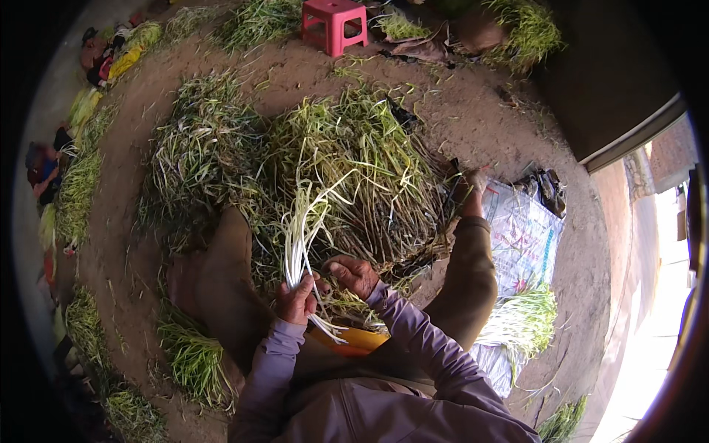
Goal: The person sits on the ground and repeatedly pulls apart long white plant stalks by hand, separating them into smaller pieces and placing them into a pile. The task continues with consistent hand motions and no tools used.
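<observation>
My left hand (pixel 295 301) is closed around a small bunch of white-stemmed green shoots (pixel 296 240), like garlic chives. Their pale leafy tips point away from me, and the white ends hang down below the hand. Just to the right, my right hand (pixel 356 276) is closed with its fingers curled in beside the bunch. What it pinches, if anything, is too small to make out. Beyond both hands lies a large heap of untrimmed shoots (pixel 354 170) with brown stalks. An orange-yellow thing (pixel 354 340) shows in my lap under the white ends.
Another tangled heap of shoots (pixel 203 148) lies left of the main one. At my right, white-stemmed shoots (pixel 521 321) rest on a printed plastic sheet (pixel 517 236). Green shoots (pixel 196 358) lie by my left leg. A pink stool (pixel 334 23) stands at the back, and people sit along the left.
</observation>
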### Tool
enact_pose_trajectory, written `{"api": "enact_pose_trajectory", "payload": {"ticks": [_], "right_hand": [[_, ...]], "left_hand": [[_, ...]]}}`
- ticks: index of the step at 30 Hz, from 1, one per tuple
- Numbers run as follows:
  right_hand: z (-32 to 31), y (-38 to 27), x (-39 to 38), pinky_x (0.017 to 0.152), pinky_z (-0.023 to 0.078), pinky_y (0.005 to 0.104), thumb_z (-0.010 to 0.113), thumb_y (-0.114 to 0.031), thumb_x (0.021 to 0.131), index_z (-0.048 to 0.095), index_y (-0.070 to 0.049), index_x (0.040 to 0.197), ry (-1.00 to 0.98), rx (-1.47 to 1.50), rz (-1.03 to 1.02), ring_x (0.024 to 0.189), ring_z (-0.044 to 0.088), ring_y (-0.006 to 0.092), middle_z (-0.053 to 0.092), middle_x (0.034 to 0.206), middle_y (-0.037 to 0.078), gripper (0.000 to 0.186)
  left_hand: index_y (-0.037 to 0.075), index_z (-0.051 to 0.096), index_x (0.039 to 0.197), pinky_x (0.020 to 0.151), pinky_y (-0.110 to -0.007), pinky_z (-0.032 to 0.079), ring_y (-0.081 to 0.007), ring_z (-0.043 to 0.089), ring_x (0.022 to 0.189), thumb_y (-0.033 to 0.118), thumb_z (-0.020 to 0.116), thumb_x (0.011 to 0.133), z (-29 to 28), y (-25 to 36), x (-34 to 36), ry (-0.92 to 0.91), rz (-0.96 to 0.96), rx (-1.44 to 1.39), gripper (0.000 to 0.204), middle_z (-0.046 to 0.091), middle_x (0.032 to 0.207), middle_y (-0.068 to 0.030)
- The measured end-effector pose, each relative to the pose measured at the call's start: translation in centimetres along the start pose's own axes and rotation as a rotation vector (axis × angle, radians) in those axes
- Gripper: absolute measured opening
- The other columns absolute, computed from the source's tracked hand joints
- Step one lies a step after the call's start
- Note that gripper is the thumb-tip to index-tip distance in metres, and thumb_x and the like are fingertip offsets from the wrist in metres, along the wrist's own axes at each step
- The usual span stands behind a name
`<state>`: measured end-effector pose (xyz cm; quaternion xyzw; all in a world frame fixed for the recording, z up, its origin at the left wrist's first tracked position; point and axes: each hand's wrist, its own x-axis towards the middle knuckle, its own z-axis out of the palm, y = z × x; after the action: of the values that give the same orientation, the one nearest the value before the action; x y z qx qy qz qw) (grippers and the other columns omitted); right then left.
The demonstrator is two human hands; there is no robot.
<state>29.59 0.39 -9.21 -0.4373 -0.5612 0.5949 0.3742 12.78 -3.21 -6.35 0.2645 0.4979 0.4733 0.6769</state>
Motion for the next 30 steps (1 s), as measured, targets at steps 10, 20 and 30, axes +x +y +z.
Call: {"api": "enact_pose_trajectory", "payload": {"ticks": [10, 20, 30], "right_hand": [[2.7, 1.7, -5.0, 0.054, 0.041, 0.0237, 0.049, -0.021, 0.090, 0.057, -0.003, 0.090, -0.222, 0.097, 0.078, 0.057, 0.050, 0.0084, 0.052, 0.066, 0.000, 0.019], [0.1, 7.2, -9.8, 0.055, 0.049, 0.0374, 0.051, -0.021, 0.079, 0.057, -0.011, 0.106, -0.699, -0.957, 0.155, 0.072, 0.061, 0.0268, 0.061, 0.081, 0.008, 0.030], [-1.3, 10.7, -9.0, 0.067, 0.050, 0.0404, 0.064, -0.013, 0.065, 0.063, -0.005, 0.089, -0.953, -1.156, 0.511, 0.088, 0.061, 0.0288, 0.064, 0.088, 0.014, 0.026]], "left_hand": [[0.005, 0.054, 0.087, 0.029, -0.018, 0.024, -0.0042, 0.034, 0.031, 0.026, 0.061, 0.081, -1.3, 1.2, 0.4, -0.004, -0.060, -0.057, 0.023, 0.062, 0.072, -0.0135], [0.005, 0.054, 0.084, 0.031, -0.019, 0.024, -0.0059, 0.034, 0.034, 0.024, 0.062, 0.080, -4.3, 4.1, 1.5, 0.225, 0.138, -0.046, 0.021, 0.053, 0.059, -0.0044], [0.008, 0.054, 0.092, 0.033, -0.019, 0.021, -0.0043, 0.030, 0.035, 0.033, 0.057, 0.084, -5.3, 9.9, 0.6, 0.170, 0.284, -0.102, 0.026, 0.048, 0.058, -0.0008]]}}
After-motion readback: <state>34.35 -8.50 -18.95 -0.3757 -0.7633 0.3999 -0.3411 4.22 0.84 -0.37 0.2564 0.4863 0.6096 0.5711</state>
